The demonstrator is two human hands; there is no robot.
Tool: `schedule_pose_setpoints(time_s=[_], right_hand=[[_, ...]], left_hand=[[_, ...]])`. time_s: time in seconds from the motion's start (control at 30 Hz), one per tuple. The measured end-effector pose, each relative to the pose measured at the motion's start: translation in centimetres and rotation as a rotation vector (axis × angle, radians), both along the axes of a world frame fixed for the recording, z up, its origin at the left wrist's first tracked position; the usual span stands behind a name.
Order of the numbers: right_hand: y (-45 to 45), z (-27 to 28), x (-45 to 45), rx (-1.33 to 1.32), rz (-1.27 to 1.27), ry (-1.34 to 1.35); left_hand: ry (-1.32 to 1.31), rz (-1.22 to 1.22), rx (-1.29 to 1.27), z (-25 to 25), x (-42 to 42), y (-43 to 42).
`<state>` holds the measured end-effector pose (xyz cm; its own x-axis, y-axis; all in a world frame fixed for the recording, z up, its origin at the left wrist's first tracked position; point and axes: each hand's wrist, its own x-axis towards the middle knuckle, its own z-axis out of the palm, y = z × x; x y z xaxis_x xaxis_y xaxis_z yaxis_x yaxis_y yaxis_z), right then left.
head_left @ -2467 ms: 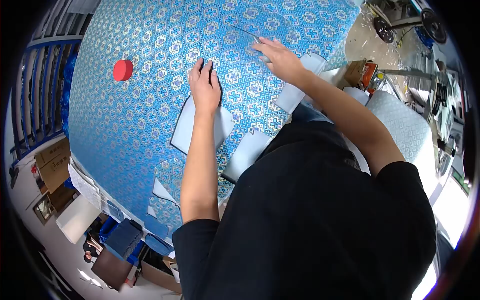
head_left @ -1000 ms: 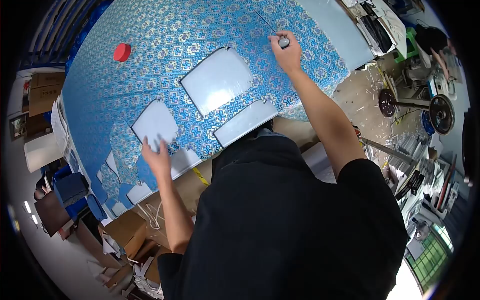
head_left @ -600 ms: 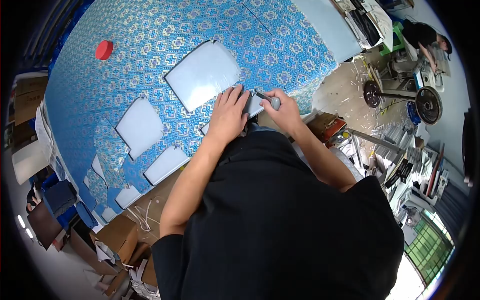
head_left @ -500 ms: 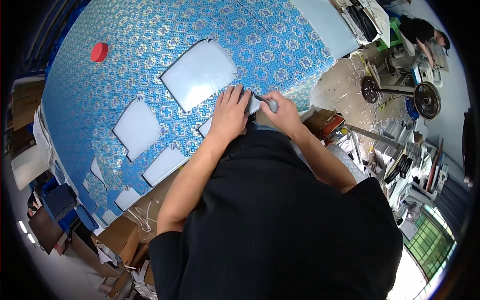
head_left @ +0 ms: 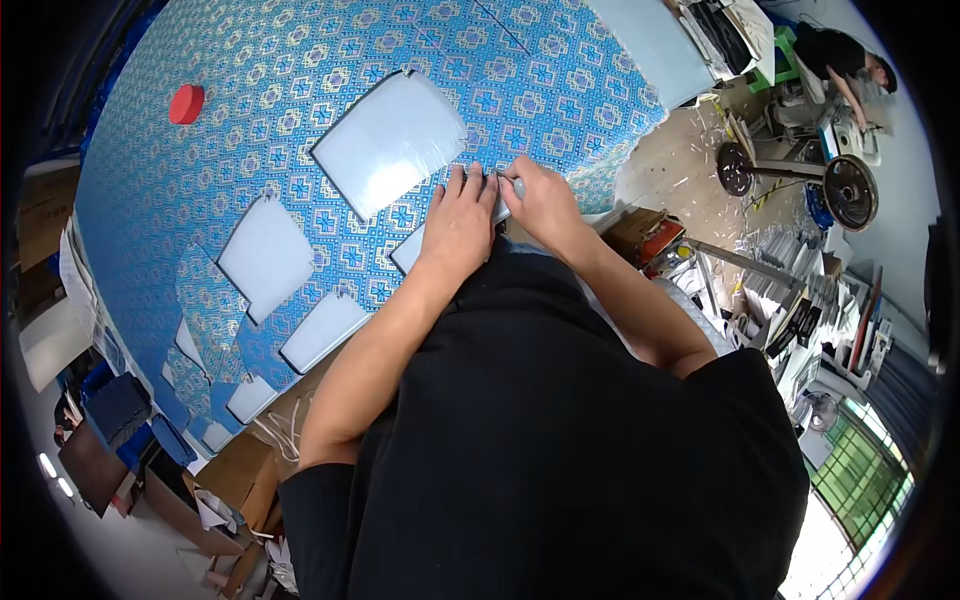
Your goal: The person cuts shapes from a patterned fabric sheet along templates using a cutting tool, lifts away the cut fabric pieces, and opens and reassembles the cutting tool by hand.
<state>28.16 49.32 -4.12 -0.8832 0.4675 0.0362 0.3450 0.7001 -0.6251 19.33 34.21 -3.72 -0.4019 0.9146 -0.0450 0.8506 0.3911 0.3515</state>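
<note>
Blue patterned fabric [head_left: 350, 110] covers the table, with several pale cut-outs in it. My left hand [head_left: 460, 225] lies with fingers spread over the pale cut-out [head_left: 408, 252] nearest my body, hiding much of it. Just right of those fingertips, my right hand [head_left: 540, 200] is closed round a small grey-handled tool [head_left: 518, 188]; its tip is hard to make out between the hands. A larger pale cut-out [head_left: 390, 145] lies beyond my left hand. Two others, a tall one [head_left: 266, 255] and a lower one [head_left: 325, 330], are to its left.
A red round object [head_left: 187, 104] sits on the fabric at upper left. Cardboard boxes [head_left: 250, 480] stand below the table's left end. At right are a fan [head_left: 850, 192], an orange-and-brown box [head_left: 655, 240] and stacked papers. A person in black [head_left: 835, 55] works at upper right.
My left hand has come from the left cut-out to the one nearest me. The right hand has come down beside it with the tool, then shifted slightly left. The view has turned and shifted.
</note>
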Motion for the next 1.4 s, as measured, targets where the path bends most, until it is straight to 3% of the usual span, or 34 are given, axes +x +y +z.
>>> schedule_pose_setpoints(time_s=[0.27,0.47,0.5,0.57,0.63,0.7,0.73,0.87,1.03,1.1,1.17,1.23,1.3,1.4], right_hand=[[0.3,0.2,-4.6,-0.014,-0.013,-0.042],[2.1,-1.3,-8.2,-0.129,0.015,0.044],[2.0,-1.2,-8.2,-0.128,0.017,0.049],[2.0,-0.9,-7.7,-0.309,-0.089,0.227],[2.9,-1.5,-6.7,-0.338,-0.123,0.165],[3.8,-3.2,-5.7,-0.665,-0.202,0.291],[4.2,-3.6,-5.4,-0.744,-0.227,0.323],[4.5,-3.5,-5.1,-0.902,-0.199,0.379],[4.6,-4.9,-5.2,-0.741,-0.057,0.366],[5.1,-5.4,-5.2,-0.784,-0.048,0.367],[5.8,-5.3,-6.2,-0.561,-0.064,0.484],[7.3,-4.5,-7.2,-0.566,-0.104,0.436],[9.5,-4.8,-8.8,-0.147,-0.071,0.436],[12.1,-5.1,-10.4,-0.073,-0.108,0.355]], left_hand=[[-0.019,-0.007,-0.03,-0.2,-0.2,-0.1],[-0.076,0.0,0.095,0.4,-1.5,-0.3],[-0.131,0.112,0.129,0.7,-2.0,-0.6],[-0.098,0.328,0.214,0.6,-2.9,-2.0],[-0.058,0.4,0.052,0.8,-4.1,-4.5],[-0.168,0.364,0.114,0.3,-5.2,-7.4],[-0.271,0.361,0.097,0.1,-5.6,-8.5],[-0.222,0.317,0.071,1.8,-4.8,-11.0],[-0.239,0.5,0.445,1.4,-2.6,-12.8],[-0.227,0.588,0.477,1.2,-2.4,-13.6],[-0.221,0.738,0.478,1.6,-2.2,-14.6],[-0.176,0.768,0.476,2.0,-2.2,-15.5],[-0.14,0.802,0.468,2.1,-1.8,-16.4],[-0.12,0.856,0.43,2.1,-0.7,-17.8]])
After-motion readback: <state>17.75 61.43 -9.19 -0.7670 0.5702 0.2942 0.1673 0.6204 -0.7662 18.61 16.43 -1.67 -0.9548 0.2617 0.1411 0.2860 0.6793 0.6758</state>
